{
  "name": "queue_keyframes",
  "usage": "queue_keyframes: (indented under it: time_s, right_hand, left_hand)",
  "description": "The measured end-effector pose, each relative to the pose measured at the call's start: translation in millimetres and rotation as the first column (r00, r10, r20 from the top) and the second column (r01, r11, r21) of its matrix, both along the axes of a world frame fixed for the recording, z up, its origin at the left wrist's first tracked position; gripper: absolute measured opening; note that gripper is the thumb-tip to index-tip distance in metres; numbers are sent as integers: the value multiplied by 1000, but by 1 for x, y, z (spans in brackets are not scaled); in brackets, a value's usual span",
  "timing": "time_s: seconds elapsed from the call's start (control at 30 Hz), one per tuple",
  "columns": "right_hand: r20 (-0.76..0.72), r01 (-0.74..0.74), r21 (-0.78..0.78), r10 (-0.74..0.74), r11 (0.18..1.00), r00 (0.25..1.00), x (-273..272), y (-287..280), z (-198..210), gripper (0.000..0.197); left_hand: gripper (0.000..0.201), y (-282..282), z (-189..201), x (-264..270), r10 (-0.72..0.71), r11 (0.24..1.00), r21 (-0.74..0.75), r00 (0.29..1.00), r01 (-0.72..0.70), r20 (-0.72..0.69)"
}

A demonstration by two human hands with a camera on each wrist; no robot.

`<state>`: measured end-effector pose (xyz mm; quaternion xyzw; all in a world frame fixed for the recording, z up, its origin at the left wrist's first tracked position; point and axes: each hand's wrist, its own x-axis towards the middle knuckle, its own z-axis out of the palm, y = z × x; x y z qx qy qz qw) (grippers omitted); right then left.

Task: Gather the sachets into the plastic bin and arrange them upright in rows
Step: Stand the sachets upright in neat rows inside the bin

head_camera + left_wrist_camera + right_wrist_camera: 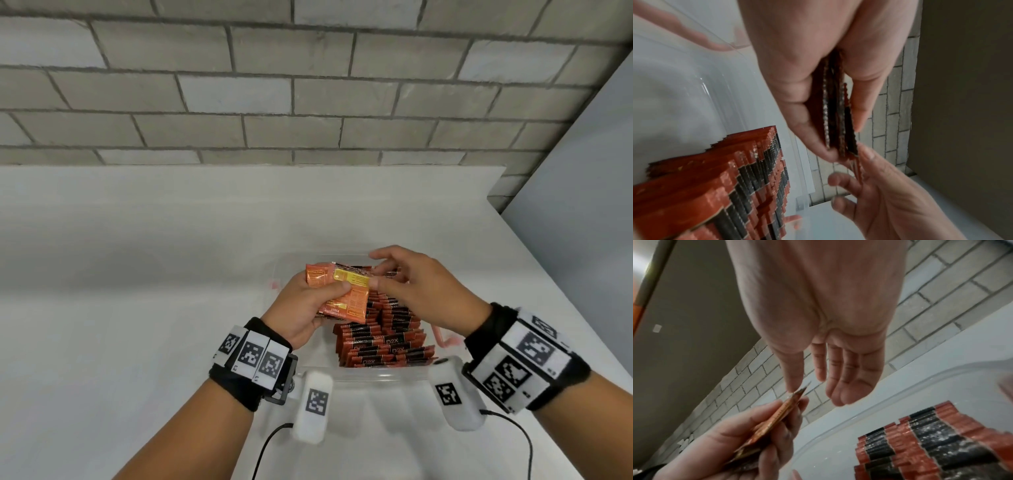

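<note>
- Holding a small stack of sachets (342,294) in the left hand (308,305), thumb on top and fingers curled beneath; we take this clamp to be keeping the stack squared for feeding.
- We see the right hand (414,291) at the stack's 3 o'clock edge, thumb tip touching the top sachet. The fingers are spread and fairly straight behind it, so nothing is pinched yet.
- We judge it is about to peel one sachet off.
- The plastic bin (359,377) sits on the white surface (137,274) directly under both hands, so the drop into it is short.
- Rows of sachets (383,346) already stand on edge in the bin, filling its 3 o'clock to 6 o'clock part. The right wrist view shows their crimped top edges stepped, which suggests they lean on each other.
- The bin's 9 o'clock side is hidden by the left hand in the head view; we cannot tell how full it is.
- Risk, in our judgement: a loosely placed sachet could tip the leaning rows.
</note>
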<state>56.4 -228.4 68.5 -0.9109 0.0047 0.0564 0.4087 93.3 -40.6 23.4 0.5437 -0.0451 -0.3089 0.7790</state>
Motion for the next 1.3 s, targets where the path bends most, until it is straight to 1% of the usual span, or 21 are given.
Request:
queue_keyframes:
  time_s: [0.03, 0.07, 0.1, 0.13, 0.2, 0.27, 0.3, 0.33, 0.4, 0.47, 0.53, 0.63, 0.67, 0.73, 0.83, 0.9, 1.0, 1.03, 1.1, 1.17, 1.3]
  right_hand:
    - [-31, -32, 36, 33, 999, 999, 2, 3, 0, 31]
    - [-42, -52, 64, 55, 997, 998, 3, 5, 1, 26]
    - [-21, -58, 81, 60, 995, 998, 5, 7, 1, 20]
    - [26, -50, 88, 47, 995, 999, 5, 8, 3, 16]
    - [179, 17, 71, -30, 997, 983, 5, 9, 3, 16]
    - [333, 62, 66, -81, 996, 939, 1, 11, 2, 17]
    - [380, 43, 47, -58, 998, 923, -2, 13, 1, 17]
    - [392, 3, 10, -7, 1000, 920, -5, 14, -3, 18]
    - [326, -99, -40, 106, 994, 939, -9, 17, -13, 19]
    - [229, -167, -42, 172, 985, 958, -11, 15, -18, 15]
    - [213, -154, -15, 153, 988, 965, -11, 10, -18, 16]
    - [261, -18, 9, 15, 1000, 965, -10, 5, -15, 32]
    - [237, -1, 7, -1, 1000, 971, -10, 4, -14, 38]
    - [142, -15, 16, 13, 1000, 990, -9, 4, -12, 45]
    - [70, -36, 52, 33, 998, 997, -6, 3, -9, 48]
    - [63, -41, 75, 36, 996, 997, -5, 4, -7, 46]
    - [74, -36, 77, 31, 996, 997, -5, 4, -3, 35]
    - [68, -29, 77, 24, 997, 997, -5, 3, -2, 31]
    - [53, -17, 70, 13, 997, 999, -8, -2, 0, 24]
    - [36, -34, 27, 33, 999, 999, -13, -9, 1, 23]
    - [-121, -128, -48, 122, 991, 985, -31, -20, 2, 20]
  left_hand:
    - [20, -2, 0, -1, -6, 1000, -3, 1000, 6, 10]
    - [19, -4, 1, -3, -7, 1000, -4, 1000, 8, 18]
    - [18, -5, 1, -3, -4, 1000, -3, 1000, 4, 25]
    - [18, -6, 2, -3, 4, 1000, -1, 1000, -4, 27]
    - [30, -4, 3, -2, 34, 999, -4, 999, -34, -10]
    - [36, -1, 5, 2, 81, 995, -55, 988, -89, -129]
    - [34, 0, 7, 3, 84, 991, -89, 981, -101, -175]
    - [31, 1, 8, 4, 73, 988, -121, 978, -98, -196]
    - [22, 1, 9, 4, 60, 987, -137, 985, -82, -161]
    - [21, 0, 7, 3, 77, 990, -108, 991, -88, -107]
    - [23, -1, 5, 1, 74, 995, -68, 995, -79, -69]
    - [20, -3, 2, -3, 27, 999, -24, 999, -28, -44]
    - [19, -4, 2, -4, 9, 1000, -9, 999, -9, -35]
    - [19, -7, 1, -5, -17, 1000, 12, 1000, 18, -16]
    - [21, -8, 4, -7, -21, 999, 25, 1000, 21, -7]
    - [25, -8, 5, -8, -17, 1000, 17, 1000, 18, -20]
    - [34, -9, 4, -8, 24, 1000, 2, 998, -24, -63]
    - [33, -8, 4, -7, 42, 999, -8, 996, -43, -82]
    - [23, -5, 3, -4, 77, 996, -37, 990, -82, -121]
    - [13, -2, 2, -3, 108, 991, -67, 982, -119, -152]
    - [10, 1, -3, -4, 133, 986, -72, 973, -149, -188]
